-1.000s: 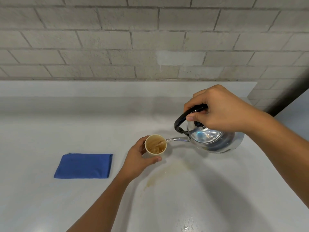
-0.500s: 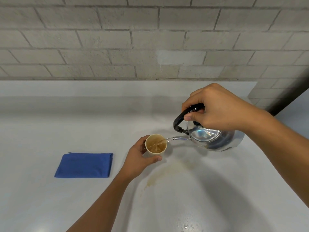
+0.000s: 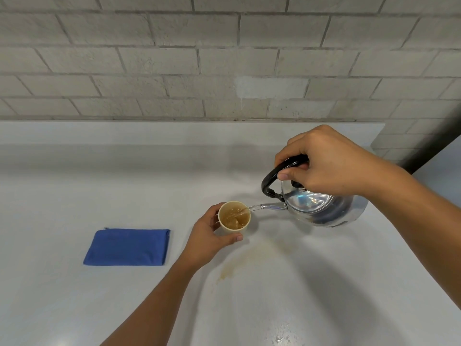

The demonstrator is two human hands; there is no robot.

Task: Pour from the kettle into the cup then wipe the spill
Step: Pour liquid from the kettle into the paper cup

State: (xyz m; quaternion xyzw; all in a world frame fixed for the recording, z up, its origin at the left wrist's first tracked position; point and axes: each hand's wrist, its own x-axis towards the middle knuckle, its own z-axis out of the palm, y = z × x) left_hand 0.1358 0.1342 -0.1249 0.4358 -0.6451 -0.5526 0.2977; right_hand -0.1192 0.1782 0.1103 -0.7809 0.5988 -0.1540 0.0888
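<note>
A shiny metal kettle (image 3: 324,208) with a black handle is tilted to the left above the counter, held by my right hand (image 3: 326,166), which grips the handle. From its thin spout a brown stream runs into a small cream cup (image 3: 234,229) that stands on the counter. My left hand (image 3: 207,238) wraps the cup's left and near side. The cup holds brown liquid. A pale brown spill (image 3: 249,260) stains the counter just in front of the cup. A folded blue cloth (image 3: 127,247) lies flat to the left.
The white counter (image 3: 74,191) runs to a low raised ledge under a grey brick wall (image 3: 174,58). Small droplets (image 3: 279,339) glisten on the counter near the front edge. A dark gap shows at the far right corner.
The kettle has tipped a little further and risen slightly while the stream keeps running. The liquid in the cup stands higher. My left hand and the cloth have stayed put.
</note>
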